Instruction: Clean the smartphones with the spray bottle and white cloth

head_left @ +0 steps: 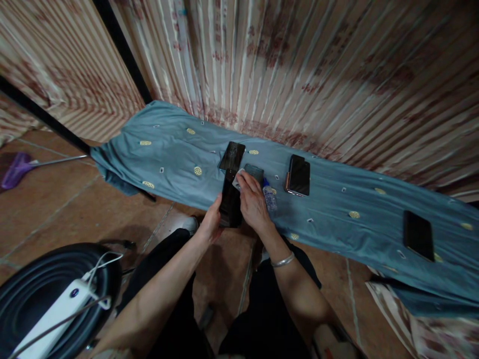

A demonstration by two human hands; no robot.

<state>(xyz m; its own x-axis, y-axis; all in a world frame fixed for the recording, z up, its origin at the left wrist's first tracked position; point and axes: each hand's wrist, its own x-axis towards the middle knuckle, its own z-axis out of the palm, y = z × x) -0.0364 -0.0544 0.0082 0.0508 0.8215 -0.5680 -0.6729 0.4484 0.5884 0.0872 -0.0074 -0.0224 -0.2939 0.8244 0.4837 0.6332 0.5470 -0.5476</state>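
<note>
Over the near edge of the blue cloth (337, 219), we held a dark phone (229, 199) upright. Our left hand (211, 224) clamped its lower left edge, fingers closed. Rigid, slick and breakable, it seemed best gripped by its long edges. Our right hand (253, 202) pressed a small pale wipe (238, 178) against its top, fingers together, wrist bent down.

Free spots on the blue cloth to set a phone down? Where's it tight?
Bare patches on the blue cloth: the left end, left of the cracked phone; and the stretch between the gold-edged phone and the far-right phone. Crowded: around the left hand and right hand on the held phone, with the small bottle beside.
</note>
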